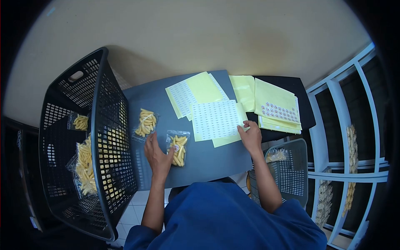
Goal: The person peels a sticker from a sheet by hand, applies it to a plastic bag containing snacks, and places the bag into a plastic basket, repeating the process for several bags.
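Note:
My left hand (158, 159) is over the grey table with its thumb and fingers apart, between two clear bags of yellow finger-shaped snacks. Its fingertips are near the lower end of the upper snack bag (146, 123). The thumb is at the left side of the other snack bag (179, 152), which bears a small round label. At the right edge of a label sheet (216, 120) printed with rows of small marks, my right hand (251, 136) has thumb and forefinger closed on the paper. Whether a single label is between those fingertips is too small to tell.
A large dark basket (100, 137) at left holds several snack bags. More label sheets (187, 93) lie behind, and yellow-backed sheets (277, 100) sit on a black surface at right. A smaller basket (302, 166) with a bag stands below, beside a light-blue rack (333, 104).

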`<act>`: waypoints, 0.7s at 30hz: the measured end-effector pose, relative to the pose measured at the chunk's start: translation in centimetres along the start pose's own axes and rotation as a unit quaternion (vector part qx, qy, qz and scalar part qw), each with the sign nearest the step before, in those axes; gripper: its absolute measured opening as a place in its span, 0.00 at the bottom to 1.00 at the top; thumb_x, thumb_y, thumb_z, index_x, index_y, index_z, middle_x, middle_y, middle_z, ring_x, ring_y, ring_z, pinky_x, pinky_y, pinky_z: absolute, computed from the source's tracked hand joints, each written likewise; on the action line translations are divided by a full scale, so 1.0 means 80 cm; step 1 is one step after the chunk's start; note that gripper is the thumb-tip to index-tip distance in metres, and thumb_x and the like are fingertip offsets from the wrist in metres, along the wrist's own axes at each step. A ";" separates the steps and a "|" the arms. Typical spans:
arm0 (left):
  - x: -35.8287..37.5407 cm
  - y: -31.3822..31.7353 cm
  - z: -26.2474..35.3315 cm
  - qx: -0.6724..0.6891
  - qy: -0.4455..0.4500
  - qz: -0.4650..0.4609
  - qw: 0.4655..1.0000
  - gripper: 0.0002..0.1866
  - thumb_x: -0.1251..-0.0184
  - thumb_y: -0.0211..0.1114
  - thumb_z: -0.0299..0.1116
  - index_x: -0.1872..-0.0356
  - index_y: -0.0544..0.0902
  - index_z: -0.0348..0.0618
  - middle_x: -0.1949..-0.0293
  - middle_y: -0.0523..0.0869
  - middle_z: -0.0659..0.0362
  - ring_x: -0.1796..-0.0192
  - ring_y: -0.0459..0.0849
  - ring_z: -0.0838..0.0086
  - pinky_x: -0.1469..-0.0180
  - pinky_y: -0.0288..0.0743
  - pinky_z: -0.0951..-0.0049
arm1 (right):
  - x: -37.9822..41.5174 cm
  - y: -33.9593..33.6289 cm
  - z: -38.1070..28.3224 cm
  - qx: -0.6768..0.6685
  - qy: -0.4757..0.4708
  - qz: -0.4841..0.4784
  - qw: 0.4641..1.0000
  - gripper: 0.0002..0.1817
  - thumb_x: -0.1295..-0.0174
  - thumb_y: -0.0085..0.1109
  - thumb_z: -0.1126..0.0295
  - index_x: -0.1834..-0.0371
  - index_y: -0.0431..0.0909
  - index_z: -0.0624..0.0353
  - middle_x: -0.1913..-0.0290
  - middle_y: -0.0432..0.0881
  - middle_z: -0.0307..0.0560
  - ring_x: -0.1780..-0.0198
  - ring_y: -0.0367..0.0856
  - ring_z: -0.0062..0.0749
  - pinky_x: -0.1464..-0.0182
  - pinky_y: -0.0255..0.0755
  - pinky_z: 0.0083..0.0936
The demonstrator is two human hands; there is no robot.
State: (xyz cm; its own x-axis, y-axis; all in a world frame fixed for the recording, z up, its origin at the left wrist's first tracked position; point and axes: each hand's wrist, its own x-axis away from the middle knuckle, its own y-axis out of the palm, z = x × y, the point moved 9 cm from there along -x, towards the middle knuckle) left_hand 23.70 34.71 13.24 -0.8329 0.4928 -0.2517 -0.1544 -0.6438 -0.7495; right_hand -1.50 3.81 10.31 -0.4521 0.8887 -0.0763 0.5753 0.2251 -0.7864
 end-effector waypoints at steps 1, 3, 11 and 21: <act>-0.002 0.000 0.016 0.009 0.021 -0.001 1.000 0.25 0.41 0.74 0.29 0.42 0.81 0.33 0.39 0.78 0.44 0.35 0.74 0.49 0.32 0.66 0.51 | -0.006 -0.001 0.001 0.025 0.004 0.004 1.000 0.22 0.41 0.73 0.59 0.52 0.84 0.66 0.57 0.83 0.52 0.58 0.85 0.47 0.55 0.78 0.41; 0.000 0.004 0.048 0.028 0.061 -0.004 0.998 0.22 0.42 0.72 0.26 0.46 0.82 0.32 0.44 0.81 0.45 0.39 0.77 0.49 0.33 0.69 0.54 | -0.008 0.006 -0.005 0.073 0.023 -0.018 0.997 0.23 0.41 0.73 0.57 0.52 0.84 0.66 0.58 0.83 0.52 0.56 0.85 0.49 0.53 0.78 0.43; 0.012 0.125 0.107 -0.037 0.114 -0.186 0.975 0.17 0.41 0.72 0.28 0.52 0.86 0.31 0.51 0.84 0.46 0.48 0.81 0.49 0.43 0.75 0.54 | -0.004 0.005 0.000 0.061 0.027 0.011 0.998 0.17 0.41 0.73 0.60 0.56 0.87 0.62 0.57 0.82 0.53 0.54 0.84 0.52 0.52 0.77 0.45; 0.003 0.120 0.092 0.078 0.088 -0.131 0.984 0.19 0.35 0.69 0.28 0.45 0.84 0.29 0.52 0.84 0.47 0.51 0.83 0.53 0.46 0.78 0.58 | -0.014 0.026 0.053 -0.325 0.090 -0.022 0.941 0.11 0.28 0.61 0.71 0.50 0.81 0.68 0.67 0.88 0.47 0.74 0.82 0.28 0.73 0.75 0.25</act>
State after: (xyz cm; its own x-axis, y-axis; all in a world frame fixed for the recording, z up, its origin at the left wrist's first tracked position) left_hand 18.07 24.35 10.48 -0.6517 0.7381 -0.1746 -0.4427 -0.5571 -0.7026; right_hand -2.71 1.61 6.15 -0.3959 0.9129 0.0990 0.8806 0.4080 -0.2408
